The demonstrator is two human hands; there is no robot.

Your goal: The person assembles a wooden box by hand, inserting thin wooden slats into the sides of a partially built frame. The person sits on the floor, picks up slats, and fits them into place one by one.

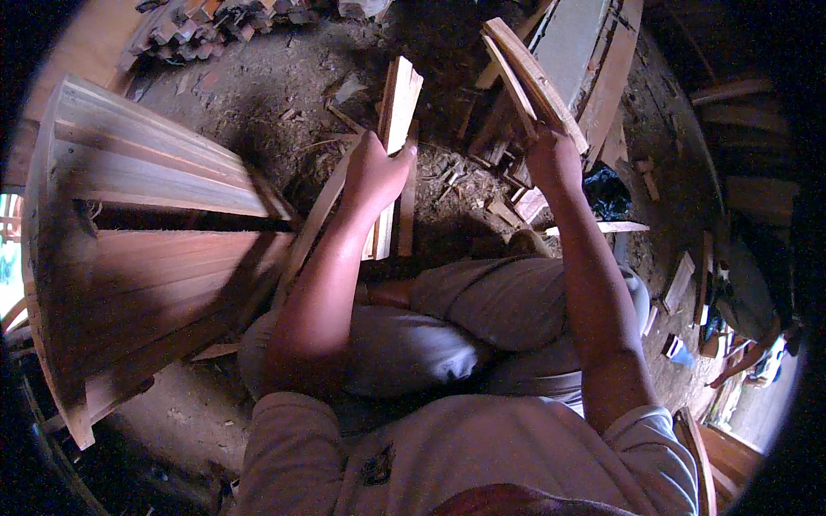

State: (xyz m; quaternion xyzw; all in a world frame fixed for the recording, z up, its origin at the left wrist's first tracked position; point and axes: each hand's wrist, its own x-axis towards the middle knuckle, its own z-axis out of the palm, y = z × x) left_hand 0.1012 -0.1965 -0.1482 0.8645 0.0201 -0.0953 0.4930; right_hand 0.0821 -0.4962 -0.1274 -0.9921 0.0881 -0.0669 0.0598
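My left hand point(376, 176) is closed round pale wooden strips point(400, 103), held nearly upright in the picture. Their lower ends show below my wrist, above my crossed legs. Farther right, my right hand point(555, 162) grips the near end of two wooden slats point(532, 73), which lean away to the upper left and spread slightly apart. The two bundles do not touch. Most of the fingers are hidden behind the hands and the wood. A long thin wooden strip point(323, 211) stands behind my left forearm.
A large slatted wooden structure point(172, 271) rises close on my left. Stacked wood pieces point(215, 30) lie at the far left. Long planks point(594, 77) run along the far right. Offcuts and shavings point(508, 202) litter the dirt floor ahead. More wood scraps point(678, 282) lie at right.
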